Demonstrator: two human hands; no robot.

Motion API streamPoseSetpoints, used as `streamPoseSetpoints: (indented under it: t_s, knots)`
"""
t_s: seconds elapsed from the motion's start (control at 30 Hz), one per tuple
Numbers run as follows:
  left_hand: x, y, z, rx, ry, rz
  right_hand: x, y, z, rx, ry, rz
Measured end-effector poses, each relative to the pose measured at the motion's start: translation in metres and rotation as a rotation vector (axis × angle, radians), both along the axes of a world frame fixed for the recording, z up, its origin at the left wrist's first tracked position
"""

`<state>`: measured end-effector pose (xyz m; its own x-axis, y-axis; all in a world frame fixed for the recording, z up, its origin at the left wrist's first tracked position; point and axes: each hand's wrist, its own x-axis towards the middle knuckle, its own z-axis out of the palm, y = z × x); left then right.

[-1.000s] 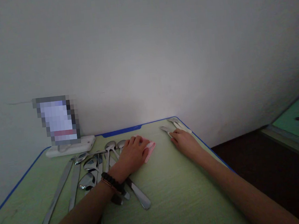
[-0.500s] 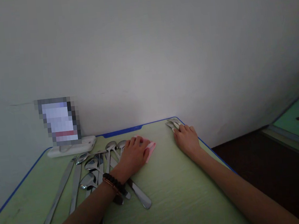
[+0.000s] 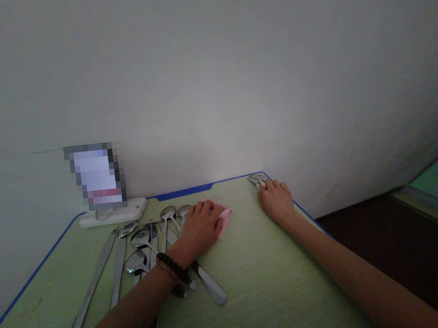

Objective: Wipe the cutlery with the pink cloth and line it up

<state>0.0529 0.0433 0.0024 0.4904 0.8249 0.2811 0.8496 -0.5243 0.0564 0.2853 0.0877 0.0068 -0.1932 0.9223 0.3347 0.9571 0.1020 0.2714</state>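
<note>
Forks (image 3: 257, 180) are poking out beyond right hand (image 3: 276, 199), grip unclear. Pink cloth (image 3: 225, 218) is lying partly under left hand (image 3: 199, 227), grip also unclear.

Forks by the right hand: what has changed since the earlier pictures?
The right hand has moved one fork right and farther away, closer to the other forks, and now covers handles there; whether it let go is hidden. The left hand stays on the cloth, spoons unmoved.

Cloth (image 3: 226, 216) pink; spoons (image 3: 136, 261) silver; tabletop (image 3: 262, 274) pale green (edged blue).
</note>
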Motion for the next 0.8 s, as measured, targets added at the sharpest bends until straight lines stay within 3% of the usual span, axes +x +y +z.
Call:
streamPoseSetpoints:
  t_s: [0.13, 0.23, 0.37, 0.53, 0.7, 0.8]
  knots:
    - [-0.009, 0.001, 0.006, -0.068, -0.036, -0.083, -0.007, -0.005, 0.005, -0.028, 0.053, 0.014]
    - [-0.024, 0.003, 0.008, -0.122, -0.094, -0.132, -0.023, -0.015, 0.010, -0.046, 0.105, 0.115]
    - [-0.049, -0.002, 0.009, -0.089, -0.144, -0.118, -0.057, -0.031, 0.011, -0.068, 0.259, 0.337]
    - [-0.087, -0.013, 0.014, -0.040, -0.164, -0.086, -0.100, -0.039, 0.000, -0.156, 0.435, 0.654]
    - [-0.126, -0.027, 0.013, 0.003, -0.140, 0.040, -0.126, -0.030, -0.013, -0.181, 0.464, 0.581]
    - [-0.143, -0.043, 0.011, -0.007, -0.110, 0.044, -0.134, -0.035, -0.016, -0.158, 0.455, 0.524]
